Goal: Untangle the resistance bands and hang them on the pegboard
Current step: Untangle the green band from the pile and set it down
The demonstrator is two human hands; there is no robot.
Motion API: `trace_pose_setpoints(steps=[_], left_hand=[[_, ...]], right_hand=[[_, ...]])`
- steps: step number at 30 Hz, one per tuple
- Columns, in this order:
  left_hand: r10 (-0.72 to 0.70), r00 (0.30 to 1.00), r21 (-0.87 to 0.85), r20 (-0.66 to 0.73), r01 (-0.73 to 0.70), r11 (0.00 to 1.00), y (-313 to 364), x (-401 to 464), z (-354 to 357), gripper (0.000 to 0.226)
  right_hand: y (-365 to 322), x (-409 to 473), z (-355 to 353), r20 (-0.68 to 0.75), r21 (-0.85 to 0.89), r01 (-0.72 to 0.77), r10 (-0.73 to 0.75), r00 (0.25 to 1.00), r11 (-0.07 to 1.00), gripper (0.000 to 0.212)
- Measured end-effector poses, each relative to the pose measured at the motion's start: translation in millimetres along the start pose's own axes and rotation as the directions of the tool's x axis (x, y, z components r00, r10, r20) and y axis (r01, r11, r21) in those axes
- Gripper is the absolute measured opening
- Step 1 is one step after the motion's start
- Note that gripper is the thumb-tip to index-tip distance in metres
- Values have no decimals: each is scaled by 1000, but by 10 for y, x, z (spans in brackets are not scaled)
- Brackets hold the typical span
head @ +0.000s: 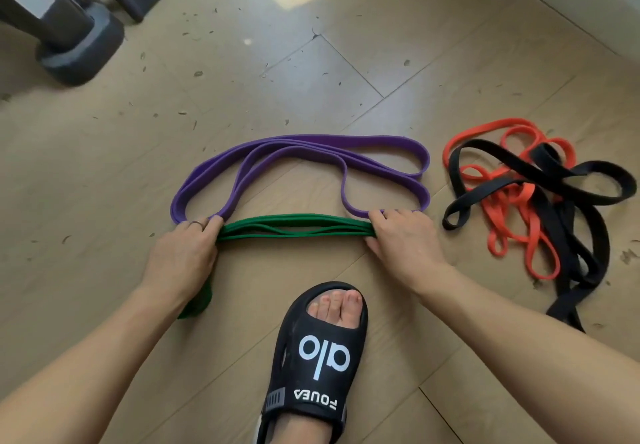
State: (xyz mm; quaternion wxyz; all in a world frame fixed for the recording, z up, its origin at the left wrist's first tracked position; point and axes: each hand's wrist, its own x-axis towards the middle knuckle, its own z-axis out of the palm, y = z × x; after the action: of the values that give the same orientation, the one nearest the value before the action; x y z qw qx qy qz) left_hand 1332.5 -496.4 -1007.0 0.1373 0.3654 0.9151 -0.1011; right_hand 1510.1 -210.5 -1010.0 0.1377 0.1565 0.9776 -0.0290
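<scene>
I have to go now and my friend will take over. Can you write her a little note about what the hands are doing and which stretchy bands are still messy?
Left hand: closed on the left end of the green band, with a bit of green trailing under the wrist.
Right hand: closed on the band's right end, so it lies folded in flat strands between the hands.
Purple band: loose on the floor just beyond the green, free of the others.
Orange band and black band: still knotted together on the right.
Left to do: separate those two, then hang all four. No pegboard is in view.
</scene>
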Motion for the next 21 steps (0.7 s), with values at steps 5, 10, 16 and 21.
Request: trace_pose_setpoints(steps=[5, 10, 16, 21], left_hand=[[-54, 998, 26, 24, 54, 998, -8, -55, 25, 51], [-121, 991, 17, 54, 121, 993, -92, -193, 100, 42], [-190, 979, 94, 78, 183, 979, 37, -149, -75, 73], [-53, 998, 97, -21, 55, 994, 365, 17, -297, 102]], right_hand=[[74, -122, 33, 25, 37, -140, 139, 990, 989, 45], [312, -337, 109, 109, 60, -377, 369, 923, 924, 72], [205, -318, -140, 111, -33, -348, 349, 931, 937, 86], [-84, -152, -299, -36, 167, 69, -64, 997, 984, 51]])
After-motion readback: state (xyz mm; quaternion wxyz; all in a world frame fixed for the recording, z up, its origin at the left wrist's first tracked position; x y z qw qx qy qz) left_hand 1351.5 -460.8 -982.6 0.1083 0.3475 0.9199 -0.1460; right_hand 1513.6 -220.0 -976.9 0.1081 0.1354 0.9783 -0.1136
